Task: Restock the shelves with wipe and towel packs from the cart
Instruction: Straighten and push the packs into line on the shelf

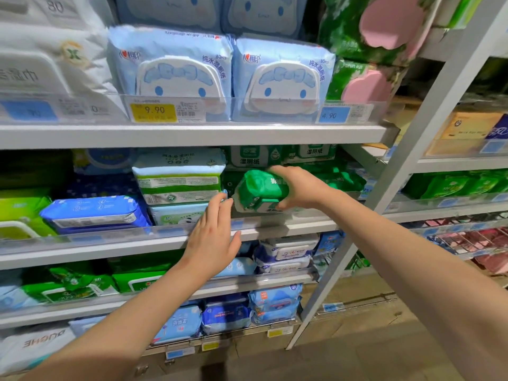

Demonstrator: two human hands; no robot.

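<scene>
On shelf (275, 229): right hand (299, 188) clasps crinkly green pack (258, 192) (plastic).

Price tags line the clear plastic rail (110, 108) in a shop aisle: a yellow tag (152, 111) reading 9.90, a blue tag (332, 115) reading 4.90 further right, and a blurred blue tag (29, 110) at far left. A grey metal upright (406, 171) slants across the right of the frame. Beyond it, on the neighbouring rack, an orange-brown tissue box (467, 127) stands just beside a violet-blue box (497, 127); lower down, a wire basket (467, 240) holds pink and red packets. Near the bottom, two small yellow labels (277, 332) and a blue label (176, 354) hang above the wood-patterned floor (371, 339).
</scene>
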